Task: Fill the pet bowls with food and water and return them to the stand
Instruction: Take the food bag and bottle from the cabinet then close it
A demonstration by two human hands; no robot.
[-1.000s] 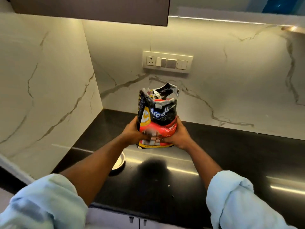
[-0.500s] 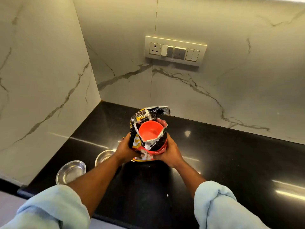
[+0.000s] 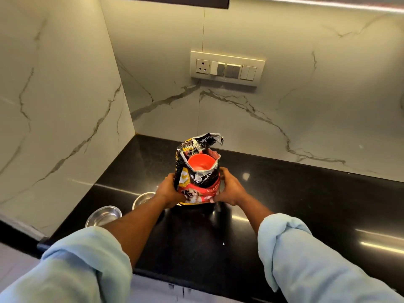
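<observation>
A black and red pet food bag (image 3: 197,184) stands upright on the black countertop (image 3: 295,193), its torn top open. An orange scoop (image 3: 200,161) sits inside the mouth of the bag. My left hand (image 3: 167,191) grips the bag's left side and my right hand (image 3: 229,189) grips its right side. Two steel bowls rest on the counter to the left: one bowl (image 3: 103,215) near the front edge, the other bowl (image 3: 142,199) partly hidden behind my left wrist. Both look to hold nothing solid.
Marble walls close the counter at the left and back. A switch panel (image 3: 227,67) with a socket is on the back wall. A dark cabinet edge hangs above. The counter's front edge runs under my forearms.
The bag has come down from a raised position and now stands on the counter. My view has tilted down, so the bag's open mouth, the scoop and both bowls show.
</observation>
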